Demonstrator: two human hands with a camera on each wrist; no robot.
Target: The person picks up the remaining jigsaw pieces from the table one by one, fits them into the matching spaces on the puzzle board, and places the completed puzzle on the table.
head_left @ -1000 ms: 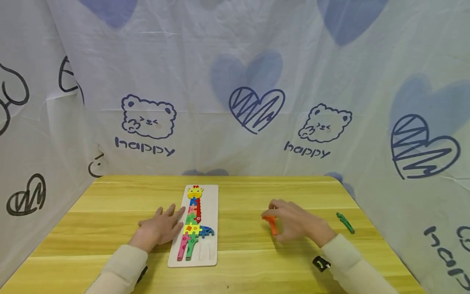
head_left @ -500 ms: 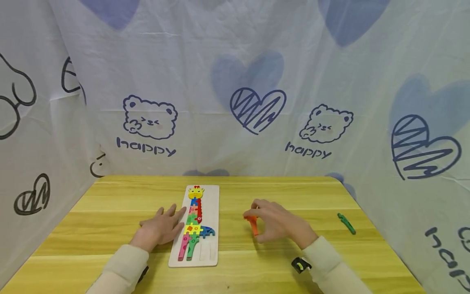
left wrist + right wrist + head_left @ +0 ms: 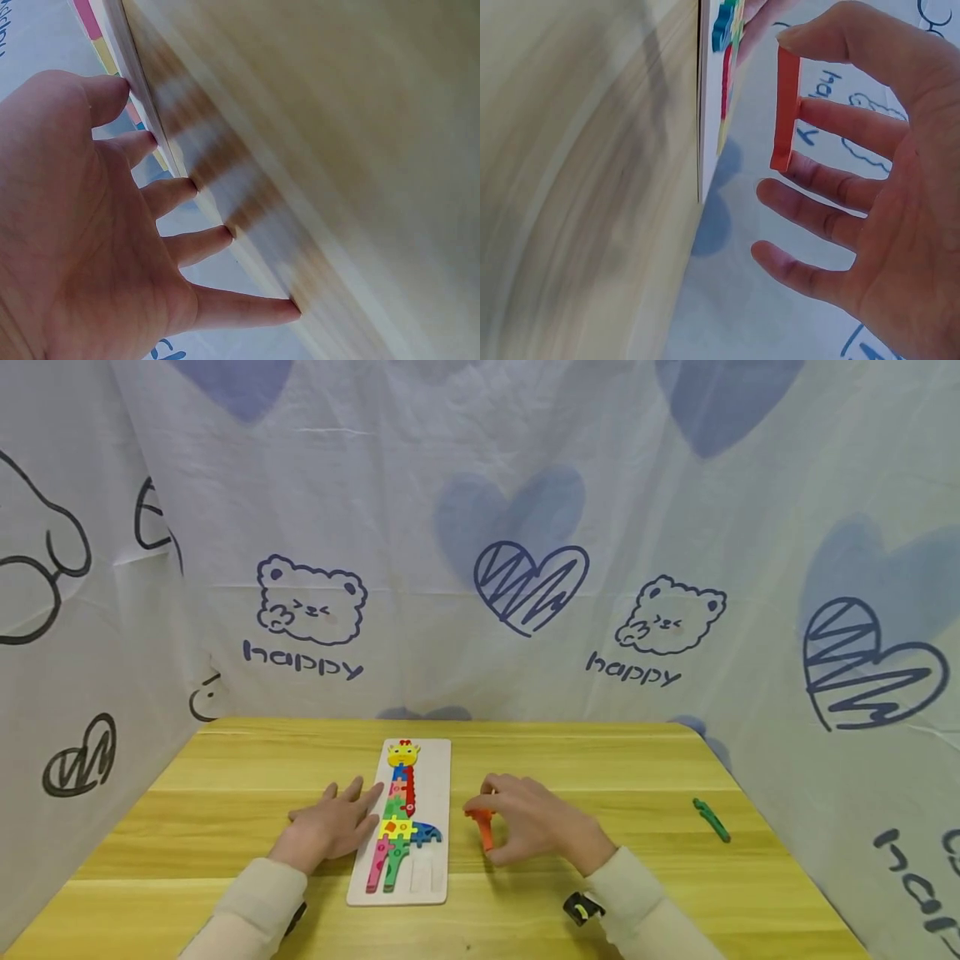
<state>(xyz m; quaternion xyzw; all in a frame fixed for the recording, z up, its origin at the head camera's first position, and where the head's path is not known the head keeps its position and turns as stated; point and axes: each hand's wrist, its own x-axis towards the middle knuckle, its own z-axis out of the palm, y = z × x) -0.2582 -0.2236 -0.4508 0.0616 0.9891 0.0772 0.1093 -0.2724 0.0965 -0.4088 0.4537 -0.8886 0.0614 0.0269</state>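
Between thumb and fingertips my right hand [image 3: 528, 821] pinches an orange puzzle piece [image 3: 785, 109], held above the table just right of the board. The white puzzle board [image 3: 432, 777] bears a giraffe puzzle [image 3: 397, 828] of several coloured interlocking pieces, with a yellow head at the far end. Two pale leg-shaped recesses show at its near right. My left hand [image 3: 330, 828] lies with fingers spread along the board's left edge; in the left wrist view its fingertips touch the board's edge and the table. A green puzzle piece [image 3: 711, 820] lies alone at the table's right.
The wood-grain table [image 3: 600, 760] runs back to a white cloth [image 3: 420, 635] printed with hearts and bears, which also hangs at both sides. A small black device [image 3: 582, 908] is strapped under the right wrist.
My right hand has moved left with the orange puzzle piece, from the table's right half to close beside the board. The left hand stays in place on the board's edge.
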